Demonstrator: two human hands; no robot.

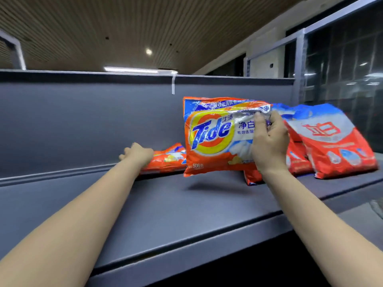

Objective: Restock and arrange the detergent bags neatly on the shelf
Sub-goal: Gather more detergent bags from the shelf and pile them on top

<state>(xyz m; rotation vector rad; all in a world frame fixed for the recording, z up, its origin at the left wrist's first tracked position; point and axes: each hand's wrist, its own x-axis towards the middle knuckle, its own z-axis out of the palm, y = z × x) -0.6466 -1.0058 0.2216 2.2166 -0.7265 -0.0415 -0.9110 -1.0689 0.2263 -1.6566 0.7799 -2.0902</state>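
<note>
My right hand [269, 139] grips an orange Tide detergent bag [213, 135] by its right side and holds it upright, its lower edge just above the grey shelf [165, 208]. My left hand [137, 155] rests on the left end of a second orange bag [167, 160] that lies flat against the back panel; its fingers are hidden behind the hand. Two red-and-white detergent bags [335, 141] lean upright on the right. A further orange bag [253, 177] shows partly below my right wrist.
A dark grey back panel [83, 121] runs behind the shelf, with a white strip [173, 84] hanging from its top edge. A metal frame with glass [342, 59] stands at the right. The shelf's front edge [186, 257] runs diagonally below my arms.
</note>
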